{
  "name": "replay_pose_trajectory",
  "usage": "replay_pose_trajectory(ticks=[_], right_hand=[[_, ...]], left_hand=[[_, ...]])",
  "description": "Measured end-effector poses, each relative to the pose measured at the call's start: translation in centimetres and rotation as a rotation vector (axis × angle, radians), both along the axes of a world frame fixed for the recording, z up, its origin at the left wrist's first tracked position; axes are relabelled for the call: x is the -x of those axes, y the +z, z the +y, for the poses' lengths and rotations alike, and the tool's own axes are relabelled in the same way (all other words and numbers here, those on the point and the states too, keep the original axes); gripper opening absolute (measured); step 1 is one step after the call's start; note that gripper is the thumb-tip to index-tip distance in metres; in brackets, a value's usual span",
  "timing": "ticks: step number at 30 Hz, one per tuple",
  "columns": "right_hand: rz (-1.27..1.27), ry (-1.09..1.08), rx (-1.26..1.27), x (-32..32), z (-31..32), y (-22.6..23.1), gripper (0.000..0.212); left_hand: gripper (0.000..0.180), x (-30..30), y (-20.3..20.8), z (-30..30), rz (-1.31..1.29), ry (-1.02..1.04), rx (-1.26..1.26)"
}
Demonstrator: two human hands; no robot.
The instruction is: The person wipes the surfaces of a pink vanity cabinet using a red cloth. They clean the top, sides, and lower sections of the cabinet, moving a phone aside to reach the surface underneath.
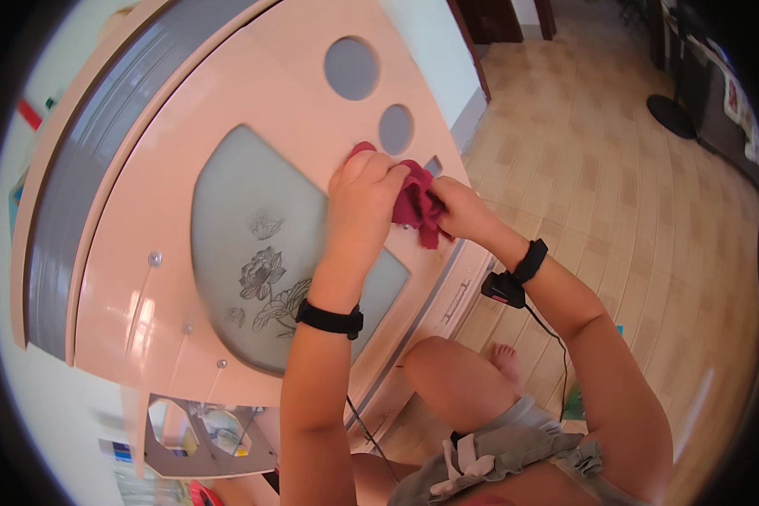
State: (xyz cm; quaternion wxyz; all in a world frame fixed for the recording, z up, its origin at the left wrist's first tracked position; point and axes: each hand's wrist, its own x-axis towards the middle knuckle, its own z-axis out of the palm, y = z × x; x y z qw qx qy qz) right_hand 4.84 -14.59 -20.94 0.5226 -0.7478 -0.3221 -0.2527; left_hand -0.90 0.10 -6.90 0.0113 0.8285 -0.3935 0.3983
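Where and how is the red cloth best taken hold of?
Probably by its loose end, pinched between thumb and fingers from the person's side: the red cloth is soft and bunched, and that end sticks out toward the person, past the right hand, while the left hand covers another part.

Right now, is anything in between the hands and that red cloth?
Nothing I can see: the left hand and the right hand are both right on the red cloth.
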Motion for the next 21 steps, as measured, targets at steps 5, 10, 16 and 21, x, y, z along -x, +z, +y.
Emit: replay_pose_trajectory(ticks=[5, 10, 16, 21], right_hand=[[-0.151, -0.123, 0.154, -0.2, -0.2, -0.8, 0.025], [-0.243, -0.423, 0.184, -2.8, -1.1, -0.6, 0.033], [-0.175, -0.267, -0.218, -0.5, -0.4, 1.2, 0.044], [-0.097, -0.302, -0.223, -2.1, -4.0, 2.0, 0.040]], left_hand=[[0.016, 0.1, 0.2, 0.2, 0.002, 0.021, -0.025], [0.020, 0.6, 0.6, -0.4, 0.036, 0.046, -0.062], [0.026, 0.6, 0.5, 0.0, 0.050, 0.061, -0.080], [0.016, -0.1, 0.2, 0.0, -0.031, 0.047, -0.095]])
